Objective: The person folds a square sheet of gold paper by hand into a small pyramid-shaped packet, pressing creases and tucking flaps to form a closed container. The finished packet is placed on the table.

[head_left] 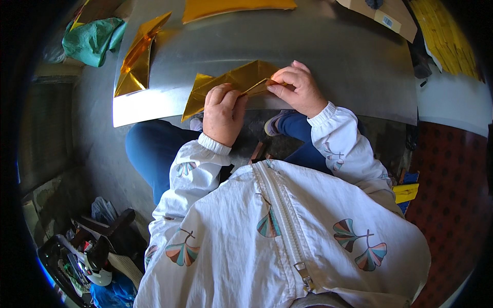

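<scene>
A sheet of shiny gold foil paper (226,79), creased and partly folded, lies at the near edge of the metal table. My left hand (224,114) is closed, pinching its near edge between thumb and fingers. On the other side, my right hand (299,88) pinches the same edge near the paper's right end. A narrow folded strip runs between the two hands. Part of the paper is hidden behind my fingers. To the left rests a folded gold paper piece (137,57) with pointed ends, apart from both hands.
Flat gold paper (239,6) lies at the far side of the metal table (354,61). A cardboard box (385,18) sits at the far right, beside yellow bundles (444,38). A green plastic bag (92,41) is at the far left. A crate of items (77,262) stands lower left.
</scene>
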`<action>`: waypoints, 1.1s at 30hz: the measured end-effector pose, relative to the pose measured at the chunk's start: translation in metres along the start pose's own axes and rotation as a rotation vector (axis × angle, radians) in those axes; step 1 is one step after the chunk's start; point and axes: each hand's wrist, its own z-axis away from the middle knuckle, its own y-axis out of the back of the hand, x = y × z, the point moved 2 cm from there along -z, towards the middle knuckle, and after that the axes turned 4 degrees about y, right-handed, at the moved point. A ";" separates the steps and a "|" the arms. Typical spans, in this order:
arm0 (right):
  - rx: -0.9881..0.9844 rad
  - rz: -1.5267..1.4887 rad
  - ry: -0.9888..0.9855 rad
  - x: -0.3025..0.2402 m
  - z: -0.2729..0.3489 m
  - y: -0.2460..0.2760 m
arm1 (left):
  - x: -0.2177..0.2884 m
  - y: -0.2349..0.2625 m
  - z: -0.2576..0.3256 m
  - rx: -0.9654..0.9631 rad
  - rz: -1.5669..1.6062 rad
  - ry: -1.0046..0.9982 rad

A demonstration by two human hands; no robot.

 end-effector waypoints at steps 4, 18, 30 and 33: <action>0.022 0.072 -0.038 0.008 -0.003 0.006 | -0.002 0.000 -0.009 0.030 0.047 0.095; -0.070 0.095 -0.128 0.023 -0.009 0.018 | 0.005 -0.001 -0.015 -0.018 0.089 0.313; -0.060 0.067 -0.107 0.028 -0.002 0.022 | 0.009 -0.004 -0.017 -0.007 -0.010 0.263; -0.043 0.082 -0.115 0.029 -0.004 0.021 | 0.008 -0.004 -0.017 -0.011 -0.028 0.252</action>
